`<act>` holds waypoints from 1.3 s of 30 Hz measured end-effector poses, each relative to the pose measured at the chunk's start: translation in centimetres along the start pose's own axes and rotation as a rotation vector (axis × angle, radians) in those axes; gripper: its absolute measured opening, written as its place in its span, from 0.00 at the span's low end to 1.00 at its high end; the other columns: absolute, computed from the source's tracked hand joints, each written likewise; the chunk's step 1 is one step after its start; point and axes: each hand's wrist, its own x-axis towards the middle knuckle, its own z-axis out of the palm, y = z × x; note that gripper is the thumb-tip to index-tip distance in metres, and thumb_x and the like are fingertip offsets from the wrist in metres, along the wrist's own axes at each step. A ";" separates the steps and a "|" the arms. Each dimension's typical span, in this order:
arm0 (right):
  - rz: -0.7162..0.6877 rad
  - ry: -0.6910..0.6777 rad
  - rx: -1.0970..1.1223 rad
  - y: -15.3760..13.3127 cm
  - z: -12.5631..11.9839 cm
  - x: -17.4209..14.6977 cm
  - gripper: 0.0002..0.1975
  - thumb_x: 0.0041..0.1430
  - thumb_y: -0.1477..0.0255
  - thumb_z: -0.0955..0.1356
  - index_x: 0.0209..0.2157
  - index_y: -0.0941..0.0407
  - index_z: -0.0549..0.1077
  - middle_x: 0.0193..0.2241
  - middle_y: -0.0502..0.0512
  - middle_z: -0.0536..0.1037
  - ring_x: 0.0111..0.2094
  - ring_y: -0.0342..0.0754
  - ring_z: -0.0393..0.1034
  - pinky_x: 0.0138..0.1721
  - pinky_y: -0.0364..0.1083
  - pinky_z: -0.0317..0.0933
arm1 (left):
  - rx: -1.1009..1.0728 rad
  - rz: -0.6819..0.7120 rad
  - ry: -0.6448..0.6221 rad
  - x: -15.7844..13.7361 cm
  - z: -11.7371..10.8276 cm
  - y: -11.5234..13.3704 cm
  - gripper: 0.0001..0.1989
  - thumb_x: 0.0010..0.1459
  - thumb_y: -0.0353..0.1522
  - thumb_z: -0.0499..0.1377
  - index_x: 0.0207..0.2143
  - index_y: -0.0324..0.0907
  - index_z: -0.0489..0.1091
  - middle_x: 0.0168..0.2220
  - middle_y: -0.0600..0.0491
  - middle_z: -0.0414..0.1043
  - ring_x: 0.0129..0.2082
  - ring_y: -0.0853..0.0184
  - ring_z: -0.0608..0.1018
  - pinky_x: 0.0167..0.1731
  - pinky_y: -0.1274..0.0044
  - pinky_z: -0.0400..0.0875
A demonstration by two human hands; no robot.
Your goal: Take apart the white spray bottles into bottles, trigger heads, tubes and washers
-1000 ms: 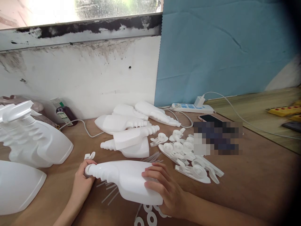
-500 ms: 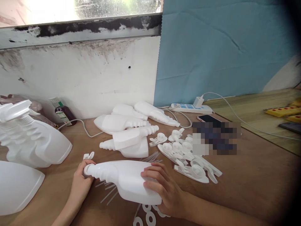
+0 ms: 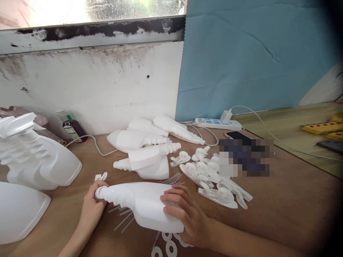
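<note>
A white plastic spray bottle (image 3: 147,205) lies on its side in front of me, its ribbed neck pointing left. My right hand (image 3: 184,214) grips its base with the fingers spread over the upper side. At the neck opening, my left hand (image 3: 95,196) is closed round a white trigger spray head (image 3: 101,177). Only the tip of that head shows above the fingers, so how it meets the neck is hidden. Thin clear tubes (image 3: 125,216) lie under and beside the bottle. White ring washers (image 3: 171,247) sit just below it, partly covered by my right hand.
Several white bottles (image 3: 147,155) lie behind. Loose white trigger parts (image 3: 211,171) are heaped to the right. Bottles with spray heads (image 3: 34,157) stand at the left. A dark bottle (image 3: 73,129), a power strip (image 3: 218,123) and a phone (image 3: 238,135) are near the wall; cables trail across.
</note>
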 end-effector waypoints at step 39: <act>0.006 -0.031 0.023 0.2 0.3 -0.6 0.23 0.42 0.81 0.59 0.44 0.58 0.58 0.44 0.60 0.66 0.45 0.52 0.59 0.48 0.57 0.52 | -0.030 -0.073 -0.019 0.0 0.0 0.5 0.12 0.27 0.31 0.51 0.23 0.42 0.62 0.23 0.56 0.66 0.27 0.64 0.67 0.28 0.78 0.60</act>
